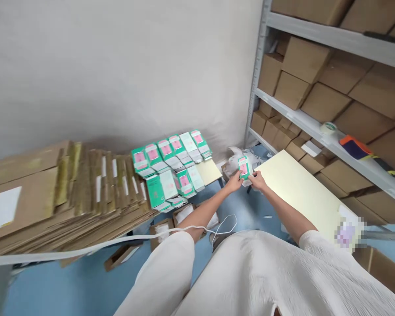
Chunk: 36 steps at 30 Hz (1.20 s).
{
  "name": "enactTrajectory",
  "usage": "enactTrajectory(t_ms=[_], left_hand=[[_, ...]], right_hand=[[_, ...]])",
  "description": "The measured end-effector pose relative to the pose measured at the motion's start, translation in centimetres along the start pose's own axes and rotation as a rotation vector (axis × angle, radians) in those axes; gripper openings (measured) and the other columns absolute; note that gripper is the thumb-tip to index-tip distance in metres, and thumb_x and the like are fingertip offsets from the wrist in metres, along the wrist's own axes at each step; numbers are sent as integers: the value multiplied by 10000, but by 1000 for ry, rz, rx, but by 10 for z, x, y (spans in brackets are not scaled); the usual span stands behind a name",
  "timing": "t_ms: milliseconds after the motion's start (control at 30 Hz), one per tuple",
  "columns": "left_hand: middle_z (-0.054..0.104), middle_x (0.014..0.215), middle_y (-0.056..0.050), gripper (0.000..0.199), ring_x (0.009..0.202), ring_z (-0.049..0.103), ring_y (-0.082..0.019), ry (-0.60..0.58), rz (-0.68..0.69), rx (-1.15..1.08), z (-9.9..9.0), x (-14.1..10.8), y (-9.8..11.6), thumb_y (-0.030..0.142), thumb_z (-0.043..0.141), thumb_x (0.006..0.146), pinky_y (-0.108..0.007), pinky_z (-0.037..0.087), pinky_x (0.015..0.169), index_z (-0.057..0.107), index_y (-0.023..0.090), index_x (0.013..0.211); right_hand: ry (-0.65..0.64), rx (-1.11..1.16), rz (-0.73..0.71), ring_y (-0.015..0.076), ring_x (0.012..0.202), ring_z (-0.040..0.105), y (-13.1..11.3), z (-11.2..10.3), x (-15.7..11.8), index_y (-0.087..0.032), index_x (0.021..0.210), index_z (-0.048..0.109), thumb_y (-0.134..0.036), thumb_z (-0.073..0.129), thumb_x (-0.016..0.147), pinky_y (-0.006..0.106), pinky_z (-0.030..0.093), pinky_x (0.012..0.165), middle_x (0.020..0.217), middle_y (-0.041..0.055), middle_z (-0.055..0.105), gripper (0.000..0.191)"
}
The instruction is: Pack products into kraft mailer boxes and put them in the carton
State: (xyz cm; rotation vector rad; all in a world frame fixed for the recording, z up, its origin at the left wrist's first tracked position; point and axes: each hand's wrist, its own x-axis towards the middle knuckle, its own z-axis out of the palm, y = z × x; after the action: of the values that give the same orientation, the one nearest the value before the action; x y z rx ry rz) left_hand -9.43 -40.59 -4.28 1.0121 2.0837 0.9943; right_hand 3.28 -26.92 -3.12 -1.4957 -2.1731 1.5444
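From afar I see small green-and-white cardboard box with pink panel [243, 166] between fingers, left hand [234, 181] grasping its lower left, right hand [257, 180] its lower right. Blue floor [250, 213] shows below fingers; weakened pinch could, I judge, drop box there. Left of fingers, close-packed green, white and pink cardboard boxes [165, 148]: careless sweep might topple some. Long white cable [118, 240] crosses left forearm [210, 205], behind fingers; snag could jerk grip.

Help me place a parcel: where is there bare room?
The pale table between the shelving and right hand is bare, except its near end. A smaller patch borders the green boxes at right. Flattened cardboard crowds the left.
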Motion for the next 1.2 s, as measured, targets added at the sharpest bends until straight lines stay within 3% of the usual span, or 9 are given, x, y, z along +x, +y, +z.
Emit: enactTrajectory(t_ms=[267, 400, 533, 800, 967, 1200], left_hand=[[787, 1233, -95, 528, 1054, 751, -259, -200, 86, 80, 111, 45, 87, 256, 602, 1015, -378, 564, 1019, 576, 208, 1540], [768, 1311, -102, 491, 1069, 751, -245, -289, 141, 92, 152, 65, 116, 257, 593, 1022, -371, 566, 1031, 600, 209, 1510], [757, 1375, -91, 480, 1071, 759, -240, -390, 209, 92, 180, 87, 132, 245, 590, 1020, -386, 569, 1053, 616, 225, 1498], [732, 1456, -82, 440, 1190, 744, -252, -575, 322, 95, 216, 144, 154, 256, 565, 1036, -384, 550, 1105, 679, 237, 1460], [737, 1446, -87, 508, 1111, 761, -244, -710, 366, 121, 221, 184, 167, 256, 560, 1027, -370, 570, 1063, 637, 219, 1528], [753, 1409, -91, 546, 1065, 768, -235, -795, 395, 158, 223, 224, 177, 217, 588, 996, -354, 583, 1025, 626, 204, 1540]], right_hand=[[102, 154, 195, 162, 720, 709, 78, -124, 3, -280, 1054, 428, -432, 770, 855, 263, 619, 609, 897, 2, 711, 424], [177, 246, 268, 167, 784, 717, 108, -163, 0, -275, 1052, 420, -415, 758, 874, 256, 629, 610, 936, 18, 713, 407], [249, 358, 333, 174, 810, 719, 128, -188, 0, -268, 1055, 426, -394, 762, 884, 255, 632, 591, 956, 31, 707, 397], [400, 585, 448, 186, 743, 717, 140, -218, 15, -232, 997, 486, -364, 773, 904, 288, 654, 581, 830, 25, 678, 330], [412, 708, 496, 178, 688, 710, 130, -229, 37, -203, 940, 542, -410, 753, 956, 274, 644, 577, 744, 28, 679, 296], [507, 783, 576, 157, 607, 683, 118, -233, 59, -189, 1074, 544, -392, 733, 991, 271, 633, 548, 755, 10, 682, 290]])
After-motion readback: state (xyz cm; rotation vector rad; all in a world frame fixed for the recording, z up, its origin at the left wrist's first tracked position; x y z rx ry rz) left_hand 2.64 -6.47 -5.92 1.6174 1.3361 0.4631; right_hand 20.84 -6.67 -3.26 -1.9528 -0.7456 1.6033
